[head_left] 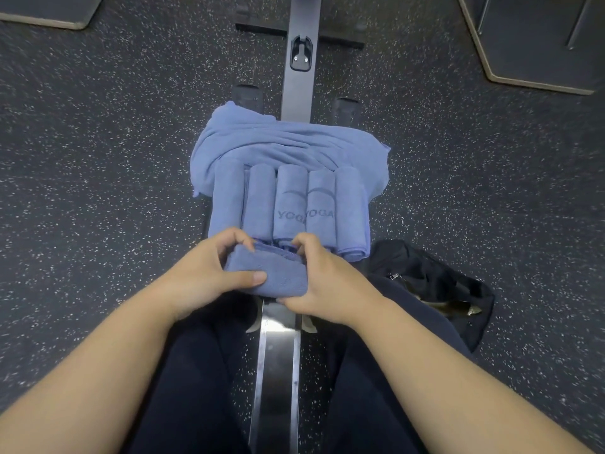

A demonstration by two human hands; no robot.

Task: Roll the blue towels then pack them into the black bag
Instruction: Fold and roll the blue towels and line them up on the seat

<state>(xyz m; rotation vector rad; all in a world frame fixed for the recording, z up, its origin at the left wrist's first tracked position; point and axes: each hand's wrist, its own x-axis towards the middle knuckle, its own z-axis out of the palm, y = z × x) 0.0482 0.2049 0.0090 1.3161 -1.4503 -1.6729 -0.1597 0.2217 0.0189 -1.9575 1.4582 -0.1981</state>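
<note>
my left hand [209, 267] and right hand [322, 280] both pinch a half-rolled blue towel [265, 273], thumbs on the near side, fingers curled over the far edge. it is a thick, soft, matte roll lying crosswise on the metal rail [278, 355] between my knees. just past it at 12 o'clock, five rolled towels [288, 208] lie side by side, two printed "yoga". beyond them sits a loose crumpled towel [284, 142]. the black bag [438, 290] lies on the speckled floor [98, 158] at 3 o'clock.
</note>
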